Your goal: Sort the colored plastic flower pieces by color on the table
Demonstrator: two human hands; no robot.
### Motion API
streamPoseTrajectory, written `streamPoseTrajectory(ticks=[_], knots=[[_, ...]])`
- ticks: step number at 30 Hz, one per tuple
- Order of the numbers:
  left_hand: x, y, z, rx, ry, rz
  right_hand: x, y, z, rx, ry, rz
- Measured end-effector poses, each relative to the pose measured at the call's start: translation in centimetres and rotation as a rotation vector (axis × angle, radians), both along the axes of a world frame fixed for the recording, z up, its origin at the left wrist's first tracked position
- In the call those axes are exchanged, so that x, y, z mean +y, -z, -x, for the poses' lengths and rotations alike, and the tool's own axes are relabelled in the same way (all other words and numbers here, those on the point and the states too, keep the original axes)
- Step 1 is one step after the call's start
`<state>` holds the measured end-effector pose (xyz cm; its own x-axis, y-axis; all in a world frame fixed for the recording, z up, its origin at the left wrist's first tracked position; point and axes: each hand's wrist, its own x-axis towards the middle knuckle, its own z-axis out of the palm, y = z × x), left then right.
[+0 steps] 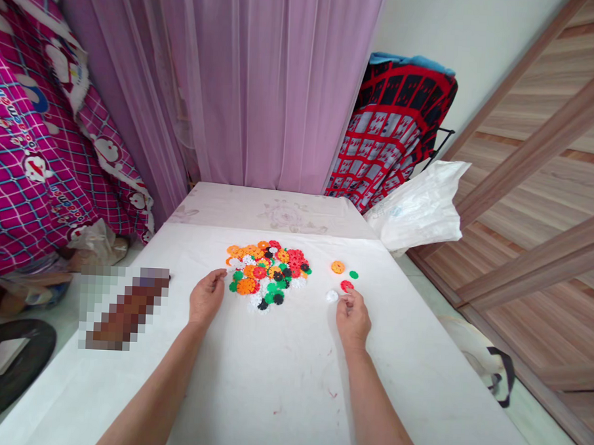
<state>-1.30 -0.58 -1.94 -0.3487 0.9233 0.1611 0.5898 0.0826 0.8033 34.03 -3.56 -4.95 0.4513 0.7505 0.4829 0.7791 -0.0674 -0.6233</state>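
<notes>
A heap of flower-shaped plastic discs (270, 270) in orange, red, green, black and white lies in the middle of the white table (275, 366). At the heap's left edge is my left hand (208, 297), fingers curled together; whatever is between the fingertips is too small to make out. My right hand (353, 319) is to the right of the heap, its thumb and forefinger closed at the edge of a white disc (332, 295). Just beyond those fingers lie a red disc (347, 286), a green disc (354, 275) and an orange disc (337, 267), apart from the heap.
A pixelated patch (125, 313) covers something on the table's left side. Behind the table hangs a purple curtain (278, 84). A white plastic bag (420, 208) sits at the far right corner, near a wooden wardrobe (538, 213). Pink patterned cloth (49, 146) hangs at left.
</notes>
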Motion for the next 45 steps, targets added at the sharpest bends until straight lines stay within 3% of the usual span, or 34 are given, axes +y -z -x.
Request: streamPoseTrajectory(ticks=[4,8,16,33,36,39,45], knots=[[0.0,0.0,0.0,0.013,0.0,-0.009,0.4,-1.2,1.9,-0.166,-0.155,-0.049],[0.1,0.3,0.1,0.027,0.0,-0.009,1.6,-2.8,4.8,-0.302,-0.281,0.067],[0.3,0.6,0.3,0.052,0.018,-0.001,3.5,-4.4,7.9,-0.446,-0.195,0.395],[0.3,0.7,0.3,0.048,0.004,-0.013,4.2,-4.1,9.3,-0.43,-0.185,0.437],[0.3,0.7,0.3,0.051,0.007,-0.01,3.9,-4.1,8.7,-0.396,-0.208,0.358],[0.2,0.5,0.3,0.048,0.014,-0.013,3.4,-3.8,6.2,-0.305,-0.201,0.193],[0.1,0.1,0.1,0.053,0.004,-0.014,1.8,-1.9,-0.7,-0.112,0.003,-0.043]])
